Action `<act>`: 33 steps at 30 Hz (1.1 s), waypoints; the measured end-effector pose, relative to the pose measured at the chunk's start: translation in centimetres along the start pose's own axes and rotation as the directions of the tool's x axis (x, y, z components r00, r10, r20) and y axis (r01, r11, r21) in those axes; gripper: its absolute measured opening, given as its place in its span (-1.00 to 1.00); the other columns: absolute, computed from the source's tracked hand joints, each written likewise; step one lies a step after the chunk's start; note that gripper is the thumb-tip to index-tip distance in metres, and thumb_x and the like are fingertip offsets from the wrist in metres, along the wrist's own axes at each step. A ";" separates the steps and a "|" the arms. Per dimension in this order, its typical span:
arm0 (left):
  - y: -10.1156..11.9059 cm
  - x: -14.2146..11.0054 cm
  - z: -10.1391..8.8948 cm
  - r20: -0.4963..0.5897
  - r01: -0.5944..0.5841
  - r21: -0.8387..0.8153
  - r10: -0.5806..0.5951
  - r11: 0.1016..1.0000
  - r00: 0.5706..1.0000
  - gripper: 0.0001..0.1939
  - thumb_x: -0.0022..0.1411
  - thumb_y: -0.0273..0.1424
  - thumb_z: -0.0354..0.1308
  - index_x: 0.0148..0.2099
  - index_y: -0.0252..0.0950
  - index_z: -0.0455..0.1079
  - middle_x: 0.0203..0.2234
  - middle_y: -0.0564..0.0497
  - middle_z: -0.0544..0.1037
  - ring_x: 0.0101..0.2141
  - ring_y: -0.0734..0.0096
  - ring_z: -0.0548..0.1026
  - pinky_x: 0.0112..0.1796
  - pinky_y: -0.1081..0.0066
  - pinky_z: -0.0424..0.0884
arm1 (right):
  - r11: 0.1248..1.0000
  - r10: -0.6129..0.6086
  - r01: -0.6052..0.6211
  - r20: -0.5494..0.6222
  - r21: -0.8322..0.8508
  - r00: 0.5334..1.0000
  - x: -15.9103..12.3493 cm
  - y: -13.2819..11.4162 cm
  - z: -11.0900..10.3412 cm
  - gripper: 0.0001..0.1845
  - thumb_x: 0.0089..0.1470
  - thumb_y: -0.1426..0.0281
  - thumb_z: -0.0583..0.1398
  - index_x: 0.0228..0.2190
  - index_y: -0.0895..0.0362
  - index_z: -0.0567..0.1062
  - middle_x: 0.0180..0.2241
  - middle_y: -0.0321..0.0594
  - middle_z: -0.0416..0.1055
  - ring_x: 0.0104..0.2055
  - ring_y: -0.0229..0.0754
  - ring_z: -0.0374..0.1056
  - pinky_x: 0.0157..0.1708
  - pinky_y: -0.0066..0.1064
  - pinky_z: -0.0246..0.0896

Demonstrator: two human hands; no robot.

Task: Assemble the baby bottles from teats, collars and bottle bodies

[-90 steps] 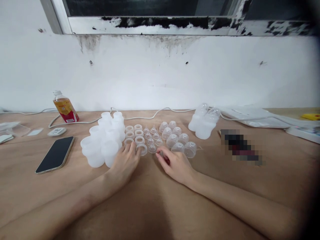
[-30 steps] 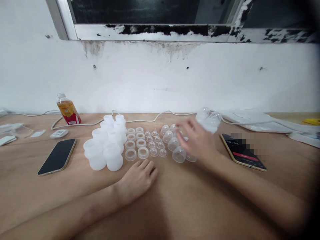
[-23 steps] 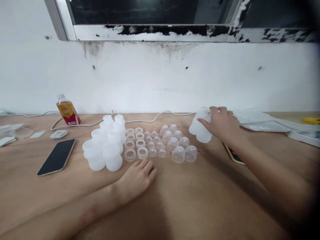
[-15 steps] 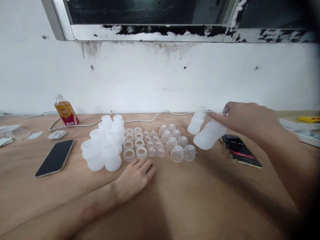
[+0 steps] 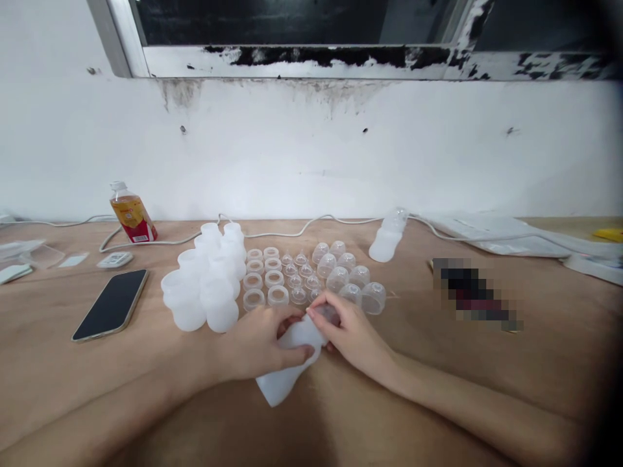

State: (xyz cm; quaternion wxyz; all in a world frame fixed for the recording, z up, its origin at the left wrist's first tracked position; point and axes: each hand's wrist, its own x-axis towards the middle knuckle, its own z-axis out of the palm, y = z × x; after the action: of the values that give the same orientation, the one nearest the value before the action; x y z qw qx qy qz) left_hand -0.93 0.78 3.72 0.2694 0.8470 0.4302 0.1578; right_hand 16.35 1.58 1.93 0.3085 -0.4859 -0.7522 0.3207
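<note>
A frosted white baby bottle (image 5: 287, 373) lies tilted between my hands above the near part of the table. My left hand (image 5: 267, 340) wraps round its body, thumb toward me. Fingers of my right hand (image 5: 348, 331) close on the clear cap at its upper right end, covering most of it. Just beyond stand rows of collar rings (image 5: 253, 281), clear nipples (image 5: 294, 281) and transparent dome caps (image 5: 337, 279). Several open white bottle bodies (image 5: 209, 279) are grouped to the left. One capped bottle (image 5: 387, 239) stands alone at the back right.
A dark phone (image 5: 111, 305) lies at the left, with a drink bottle (image 5: 132, 214) behind it. Another phone (image 5: 477, 295), partly pixelated, is at the right. A white cable (image 5: 311, 227) runs along the back by the wall, and plastic packaging (image 5: 491, 233) lies at the back right.
My right hand has brought the bottle from the back right to the near middle. My left hand has left its resting place on the table and now grips the bottle's body.
</note>
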 end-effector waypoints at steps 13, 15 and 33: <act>1.0 -0.3 0.4 0.005 -0.033 0.345 0.034 0.938 0.999 -0.57 0.11 -0.10 -0.13 -0.11 -0.31 0.16 -0.35 -0.07 0.45 -0.36 0.22 0.44 -0.43 0.34 0.32 | 0.923 -0.375 0.375 0.014 -0.087 0.927 0.0 1.1 -0.4 -0.79 -0.06 0.23 0.11 -0.39 0.11 0.29 -0.44 -0.27 0.24 -0.44 -0.28 0.21 -0.49 -0.44 0.16; 0.8 -0.3 -0.1 0.029 -0.050 0.286 0.044 0.957 0.999 -0.56 0.09 -0.05 -0.13 -0.16 -0.29 0.20 -0.37 -0.05 0.45 -0.37 0.25 0.44 -0.42 0.37 0.30 | 0.858 -0.485 0.484 0.039 -0.174 0.874 -0.4 1.0 -1.9 -0.77 -0.07 0.23 0.13 -0.37 0.10 0.30 -0.40 -0.23 0.27 -0.38 -0.24 0.24 -0.43 -0.40 0.18; 0.5 -0.5 -0.2 0.024 0.008 0.349 -0.018 0.937 1.000 -0.60 0.09 -0.07 -0.13 -0.16 -0.25 0.22 -0.33 -0.04 0.43 -0.32 0.23 0.41 -0.37 0.33 0.29 | 0.625 -0.337 0.064 -0.194 -0.778 0.921 -1.7 6.7 -6.6 -0.43 0.00 0.13 -0.01 -0.04 0.23 0.13 -0.03 0.08 0.11 0.06 0.07 0.02 -0.05 -0.08 0.03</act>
State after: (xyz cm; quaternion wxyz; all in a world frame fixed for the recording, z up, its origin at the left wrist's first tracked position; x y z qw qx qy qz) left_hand -0.95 0.20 4.17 0.1219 0.8805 0.4533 0.0660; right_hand 25.61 3.32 0.37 0.2292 -0.5269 -0.8056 -0.1443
